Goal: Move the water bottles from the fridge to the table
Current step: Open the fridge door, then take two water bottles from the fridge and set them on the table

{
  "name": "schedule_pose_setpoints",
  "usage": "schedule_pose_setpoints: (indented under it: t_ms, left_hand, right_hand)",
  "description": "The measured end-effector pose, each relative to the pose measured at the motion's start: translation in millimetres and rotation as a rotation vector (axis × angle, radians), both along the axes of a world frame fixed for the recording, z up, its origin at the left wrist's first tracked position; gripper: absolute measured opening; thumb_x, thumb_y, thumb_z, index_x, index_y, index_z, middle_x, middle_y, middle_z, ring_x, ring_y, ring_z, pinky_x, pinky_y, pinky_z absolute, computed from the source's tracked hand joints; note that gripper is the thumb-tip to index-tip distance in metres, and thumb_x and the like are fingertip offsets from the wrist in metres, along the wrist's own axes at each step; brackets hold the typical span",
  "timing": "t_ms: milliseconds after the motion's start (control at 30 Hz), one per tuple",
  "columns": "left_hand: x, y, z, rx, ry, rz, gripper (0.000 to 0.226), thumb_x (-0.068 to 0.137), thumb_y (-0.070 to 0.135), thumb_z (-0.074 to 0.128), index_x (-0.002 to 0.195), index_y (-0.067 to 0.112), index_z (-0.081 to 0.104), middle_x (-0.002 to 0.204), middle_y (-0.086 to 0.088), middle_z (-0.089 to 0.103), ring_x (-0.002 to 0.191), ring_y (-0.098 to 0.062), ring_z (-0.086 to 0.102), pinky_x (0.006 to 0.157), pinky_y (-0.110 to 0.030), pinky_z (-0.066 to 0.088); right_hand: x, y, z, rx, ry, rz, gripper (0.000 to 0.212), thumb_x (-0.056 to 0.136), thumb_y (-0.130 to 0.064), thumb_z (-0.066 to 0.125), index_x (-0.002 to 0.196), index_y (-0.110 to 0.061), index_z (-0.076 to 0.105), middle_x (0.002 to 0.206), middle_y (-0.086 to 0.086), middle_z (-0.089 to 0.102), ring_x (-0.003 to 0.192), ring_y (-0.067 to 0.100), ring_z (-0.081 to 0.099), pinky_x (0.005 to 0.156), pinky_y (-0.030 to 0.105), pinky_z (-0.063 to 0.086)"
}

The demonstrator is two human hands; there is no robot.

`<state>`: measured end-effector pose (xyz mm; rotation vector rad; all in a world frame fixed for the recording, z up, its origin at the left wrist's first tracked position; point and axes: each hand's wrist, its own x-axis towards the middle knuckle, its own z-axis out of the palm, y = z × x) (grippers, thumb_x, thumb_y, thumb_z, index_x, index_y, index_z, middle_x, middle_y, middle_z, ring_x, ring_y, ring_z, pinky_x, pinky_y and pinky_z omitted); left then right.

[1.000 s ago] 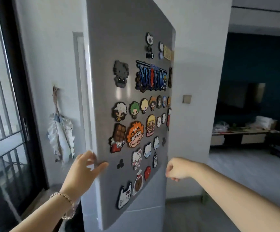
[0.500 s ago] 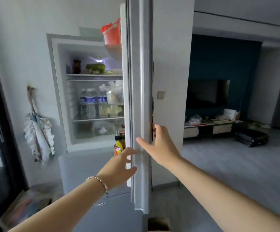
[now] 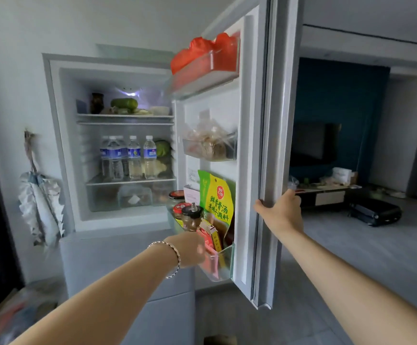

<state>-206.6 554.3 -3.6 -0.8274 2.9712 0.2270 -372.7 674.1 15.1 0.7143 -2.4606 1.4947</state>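
Note:
The fridge (image 3: pixel 53 145) stands open. Several clear water bottles (image 3: pixel 134 158) with blue labels stand upright in a row on its middle shelf. The fridge door (image 3: pixel 277 120) is swung out to the right. My right hand (image 3: pixel 281 211) grips the door's outer edge at about waist height. My left hand (image 3: pixel 190 247), with a bracelet on the wrist, is against the lowest door bin (image 3: pixel 223 267). Its fingers are hidden behind the bin's clear wall. Both hands are well short of the bottles.
The door bins hold sauce jars, a green-yellow seasoning pouch (image 3: pixel 218 202), a clear bag and a red bag (image 3: pixel 202 56). Greens lie on the top shelf. A folded umbrella (image 3: pixel 40 202) hangs left. A low TV cabinet (image 3: pixel 327 195) and dark suitcase (image 3: pixel 374 211) sit beyond.
The door has swung from nearly closed to wide open. My right hand moved onto its outer edge and gripped it. My left hand went from the door's left edge to the lower bin.

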Motion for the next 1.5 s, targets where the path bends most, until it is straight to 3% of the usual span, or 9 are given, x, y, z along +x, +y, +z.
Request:
schedule_pose_setpoints:
  t_ms: [433, 567, 667, 733, 833, 967, 1100, 1200, 1500]
  left_hand:
    - [-95.6, -1.4, 5.6, -0.019, -0.010, 0.147, 0.033, 0.093, 0.018, 0.044, 0.116, 0.005, 0.063, 0.124, -0.014, 0.063, 0.111, -0.026, 0.060, 0.096, -0.032, 0.048]
    - [-95.2, -7.3, 5.5, -0.025, 0.013, 0.171, 0.032, 0.094, 0.019, 0.045, 0.119, 0.008, 0.062, 0.129, -0.009, 0.060, 0.119, -0.024, 0.056, 0.099, -0.029, 0.044]
    - [-80.7, -20.2, 0.1, -0.055, -0.017, 0.214, 0.031, 0.093, 0.018, 0.046, 0.118, 0.008, 0.062, 0.129, -0.009, 0.060, 0.120, -0.024, 0.055, 0.099, -0.029, 0.043]
    - [-67.0, -32.5, -2.4, -0.065, -0.037, 0.250, 0.030, 0.092, 0.021, 0.047, 0.117, 0.011, 0.061, 0.130, -0.006, 0.058, 0.121, -0.023, 0.053, 0.099, -0.029, 0.042]
    - [-40.9, -54.0, -0.8, -0.063, -0.042, 0.306, 0.029, 0.091, 0.021, 0.047, 0.115, 0.013, 0.061, 0.129, -0.004, 0.059, 0.120, -0.022, 0.054, 0.097, -0.029, 0.043]
    - [2.8, -91.8, 3.2, -0.041, -0.028, 0.375, 0.030, 0.091, 0.025, 0.048, 0.119, 0.022, 0.056, 0.133, -0.001, 0.053, 0.118, -0.022, 0.052, 0.095, -0.028, 0.041]
    - [46.9, -145.8, 14.0, -0.119, -0.075, 0.410, 0.023, 0.092, 0.024, 0.047, 0.107, 0.014, 0.060, 0.124, -0.010, 0.057, 0.110, -0.024, 0.054, 0.092, -0.030, 0.042]
    - [78.0, -189.5, 29.6, -0.123, -0.026, 0.451, 0.033, 0.093, 0.022, 0.045, 0.115, 0.002, 0.059, 0.128, -0.013, 0.056, 0.117, -0.027, 0.054, 0.096, -0.033, 0.044]
    - [114.6, -352.0, 72.1, -0.196, 0.205, 0.521, 0.034, 0.095, 0.031, 0.041, 0.120, 0.011, 0.053, 0.115, -0.008, 0.064, 0.102, -0.027, 0.062, 0.091, -0.036, 0.052]
  right_hand:
    - [-139.2, 21.9, 3.3, -0.044, -0.125, 0.115, 0.059, 0.086, -0.031, 0.062, 0.128, 0.002, 0.038, 0.119, 0.016, 0.042, 0.100, 0.031, 0.054, 0.080, 0.038, 0.049]
    - [-130.1, 33.7, 3.2, 0.008, 0.081, 0.019, 0.071, 0.083, -0.036, 0.066, 0.138, -0.004, 0.034, 0.137, 0.018, 0.037, 0.122, 0.032, 0.042, 0.092, 0.042, 0.046]
    - [-96.8, 37.2, 7.4, 0.043, 0.336, 0.196, 0.039, 0.085, -0.031, 0.062, 0.118, -0.012, 0.053, 0.117, 0.008, 0.054, 0.101, 0.022, 0.053, 0.081, 0.037, 0.050]
    - [-69.5, 27.0, 13.2, 0.281, 0.294, 0.505, 0.020, 0.087, -0.032, 0.058, 0.101, -0.018, 0.061, 0.101, 0.001, 0.061, 0.090, 0.017, 0.058, 0.077, 0.033, 0.050]
    - [-30.0, -13.5, 19.3, 0.561, 0.230, 0.807, 0.017, 0.085, -0.030, 0.059, 0.096, -0.020, 0.067, 0.098, -0.004, 0.064, 0.093, 0.015, 0.060, 0.084, 0.031, 0.050]
    - [14.2, -89.7, 16.3, 0.732, 0.283, 0.854, 0.029, 0.085, -0.029, 0.057, 0.110, -0.018, 0.066, 0.109, 0.001, 0.066, 0.095, 0.018, 0.057, 0.082, 0.028, 0.045]
    - [50.5, -173.7, 21.5, 0.931, 0.201, 0.891, 0.033, 0.087, -0.025, 0.051, 0.109, -0.006, 0.066, 0.081, 0.007, 0.067, 0.076, 0.024, 0.058, 0.059, 0.024, 0.044]
    - [71.8, -234.2, 35.1, 0.878, 0.128, 0.881, 0.036, 0.088, -0.025, 0.052, 0.112, 0.000, 0.063, 0.089, 0.006, 0.064, 0.075, 0.021, 0.060, 0.065, 0.026, 0.046]
    - [64.9, -386.8, 64.0, 0.664, 0.057, 0.701, 0.032, 0.087, -0.023, 0.052, 0.108, -0.002, 0.064, 0.103, 0.016, 0.072, 0.084, 0.026, 0.067, 0.068, 0.031, 0.049]
